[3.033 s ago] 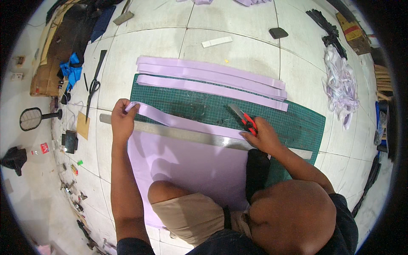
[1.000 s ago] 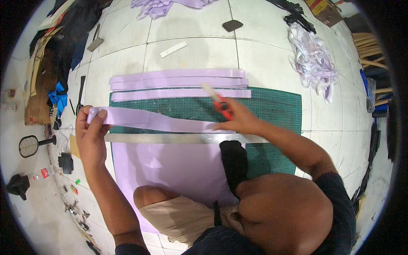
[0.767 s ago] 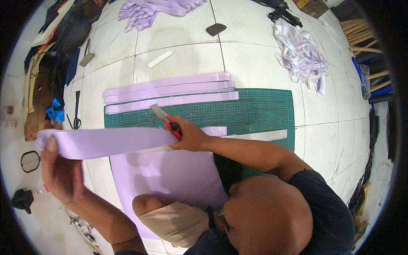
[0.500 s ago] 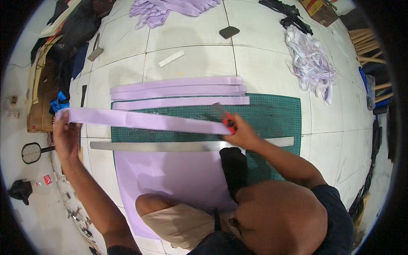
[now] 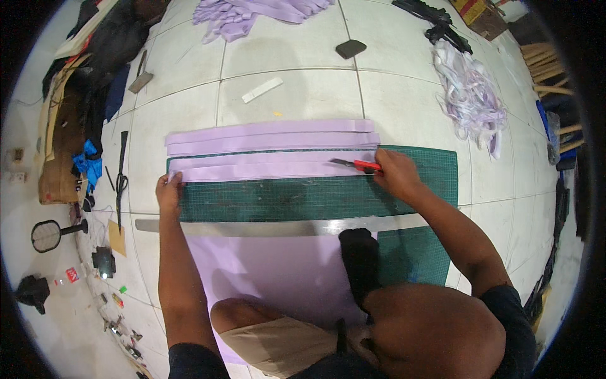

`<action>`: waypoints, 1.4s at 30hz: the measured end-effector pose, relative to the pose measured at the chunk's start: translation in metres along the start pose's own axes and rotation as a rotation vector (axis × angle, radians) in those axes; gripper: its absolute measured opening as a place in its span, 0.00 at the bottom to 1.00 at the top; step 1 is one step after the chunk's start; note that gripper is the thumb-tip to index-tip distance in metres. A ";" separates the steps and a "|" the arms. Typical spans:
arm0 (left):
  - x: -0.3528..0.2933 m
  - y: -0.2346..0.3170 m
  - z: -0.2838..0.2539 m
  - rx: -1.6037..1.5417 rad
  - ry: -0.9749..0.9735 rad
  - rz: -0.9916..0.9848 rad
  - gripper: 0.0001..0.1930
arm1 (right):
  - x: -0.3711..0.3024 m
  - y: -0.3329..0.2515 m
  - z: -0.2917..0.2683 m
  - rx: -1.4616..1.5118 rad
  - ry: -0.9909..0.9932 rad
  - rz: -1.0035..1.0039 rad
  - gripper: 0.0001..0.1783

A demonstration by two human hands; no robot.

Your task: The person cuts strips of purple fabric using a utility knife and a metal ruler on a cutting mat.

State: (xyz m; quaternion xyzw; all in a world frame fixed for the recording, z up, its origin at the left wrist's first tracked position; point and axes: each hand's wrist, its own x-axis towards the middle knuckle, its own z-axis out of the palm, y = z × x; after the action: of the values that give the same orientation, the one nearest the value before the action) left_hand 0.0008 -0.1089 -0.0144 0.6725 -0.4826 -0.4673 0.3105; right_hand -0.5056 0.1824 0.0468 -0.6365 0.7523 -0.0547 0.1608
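My left hand [image 5: 169, 192] pinches the left end of a lilac fabric strip [image 5: 252, 170], which lies nearly straight across the upper part of a green cutting mat [image 5: 303, 199]. At the strip's other end is my right hand [image 5: 399, 175], closed round a red-handled utility knife [image 5: 367, 166] whose blade points left above the strip. Whether those fingers also grip the strip is hard to tell. Several more lilac strips [image 5: 271, 131] lie side by side just beyond. Nearer me, a long metal ruler [image 5: 278, 228] crosses the mat along the edge of a larger lilac sheet [image 5: 271, 262].
My black-socked foot [image 5: 360, 259] touches the ruler. Beyond are a white bar [image 5: 262, 91], a dark block [image 5: 351, 49] and piled lilac strips [image 5: 271, 16]. Tangled pale trimmings [image 5: 470, 98] lie at right, large black scissors [image 5: 121, 183] at left.
Both hands have brought the held strip down, laying it on the mat beside the other strips. My left hand has moved right and nearer; my right hand has shifted right with the knife.
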 end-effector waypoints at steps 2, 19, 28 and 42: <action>0.008 -0.011 -0.007 0.107 0.013 0.015 0.18 | -0.008 0.001 0.001 -0.044 -0.004 0.010 0.25; -0.176 -0.052 -0.033 0.898 0.104 0.110 0.32 | -0.150 0.004 0.053 0.123 0.133 -0.035 0.28; -0.176 -0.074 -0.044 0.738 0.127 0.271 0.33 | -0.135 0.013 0.047 0.225 -0.103 0.088 0.33; -0.183 -0.081 -0.047 0.439 0.303 0.239 0.27 | -0.172 -0.007 0.047 0.477 -0.098 0.076 0.30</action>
State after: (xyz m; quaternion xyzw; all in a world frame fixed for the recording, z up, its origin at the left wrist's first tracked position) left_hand 0.0551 0.0895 -0.0071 0.7241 -0.5962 -0.2058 0.2789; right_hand -0.4605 0.3548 0.0347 -0.5538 0.7327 -0.1937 0.3450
